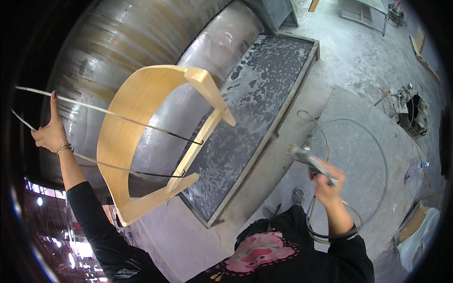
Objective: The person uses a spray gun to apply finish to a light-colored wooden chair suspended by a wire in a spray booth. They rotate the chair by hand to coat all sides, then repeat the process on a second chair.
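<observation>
My left hand, arm stretched out to the far left, is closed on a long wire hanger, one finger pointing up along its upper wire. Two hooked wire ends catch a rail of a pale wooden chair frame. The frame hangs tilted, with a curved back band and short straight pieces. In my right hand, lower right of centre, a metal spray gun is gripped by its handle, nozzle toward the upper left. A hose loops below that hand; where it joins the gun cannot be made out.
A metal-rimmed trough of dark liquid with pale foam lies behind the frame, against a shiny, stained curved metal wall. More hose coils on the floor at right, near a messy bucket. A box with plastic stands lower right.
</observation>
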The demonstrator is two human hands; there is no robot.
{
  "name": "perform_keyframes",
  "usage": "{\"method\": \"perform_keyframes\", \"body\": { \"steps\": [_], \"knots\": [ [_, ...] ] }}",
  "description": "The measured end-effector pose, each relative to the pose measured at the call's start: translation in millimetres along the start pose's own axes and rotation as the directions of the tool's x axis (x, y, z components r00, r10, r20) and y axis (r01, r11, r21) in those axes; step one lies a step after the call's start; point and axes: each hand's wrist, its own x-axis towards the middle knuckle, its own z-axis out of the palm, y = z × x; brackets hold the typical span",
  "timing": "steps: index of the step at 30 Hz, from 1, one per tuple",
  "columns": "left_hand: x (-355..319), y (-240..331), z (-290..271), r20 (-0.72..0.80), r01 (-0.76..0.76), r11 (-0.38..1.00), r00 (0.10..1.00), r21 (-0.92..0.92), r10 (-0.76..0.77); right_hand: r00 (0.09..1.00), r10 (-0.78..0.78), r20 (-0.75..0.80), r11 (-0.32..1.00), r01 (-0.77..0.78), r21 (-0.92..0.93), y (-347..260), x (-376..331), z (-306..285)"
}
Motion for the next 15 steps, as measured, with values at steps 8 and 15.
{"method": "perform_keyframes", "body": {
  "steps": [8, 15],
  "knots": [
    [20, -69, -8, 0.326, 0.262, 0.529, 0.945, -0.807, 0.03, 0.999, -0.027, 0.029, 1.0, 0.027, 0.014, -7, -3, -14],
    [20, -60, -53, 0.547, 0.374, 0.578, 0.823, -0.725, 0.153, 0.975, 0.1, 0.2, 0.995, -0.104, 0.009, 55, -10, 46]
  ]
}}
